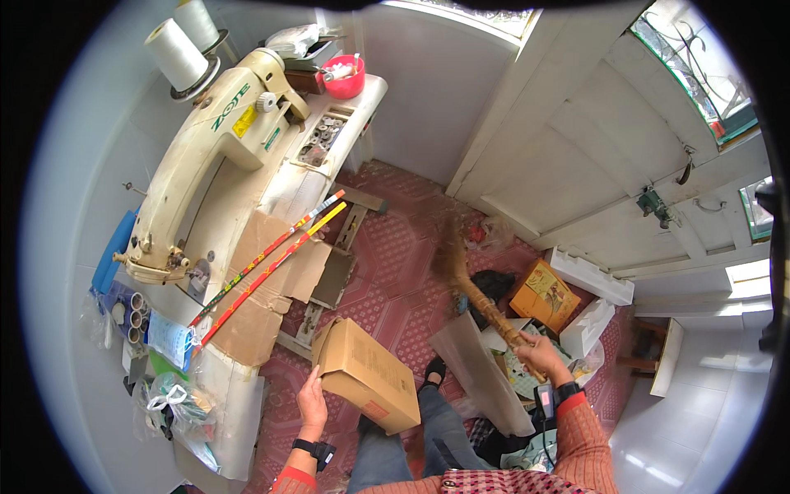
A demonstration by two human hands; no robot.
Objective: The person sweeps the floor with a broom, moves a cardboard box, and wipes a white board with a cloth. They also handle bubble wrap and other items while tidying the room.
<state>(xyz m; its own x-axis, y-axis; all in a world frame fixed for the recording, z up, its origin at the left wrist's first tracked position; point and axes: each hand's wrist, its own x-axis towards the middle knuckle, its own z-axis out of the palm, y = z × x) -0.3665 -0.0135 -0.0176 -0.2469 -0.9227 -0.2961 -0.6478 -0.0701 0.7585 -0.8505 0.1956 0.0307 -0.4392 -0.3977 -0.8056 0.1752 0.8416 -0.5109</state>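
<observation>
My right hand [538, 357] grips the lower handle of a straw broom [487, 307]. The broom's brown bristle head is blurred and reaches over the floor towards the door. At my left hand [313, 398], the fingers hold the left edge of a brown cardboard box [374, 376], which is tilted in front of my legs. Printing shows on its top and near end. The underside of the box is hidden.
A ZOJE industrial sewing machine [203, 154] stands on a table at left. Two colourful sticks [274, 265] lie on flattened cardboard [253, 346]. On the red patterned floor [395, 278] are an orange box [544, 296], white foam pieces [589, 275] and a plastic sheet [481, 376]. A panelled door [592, 167] stands beyond.
</observation>
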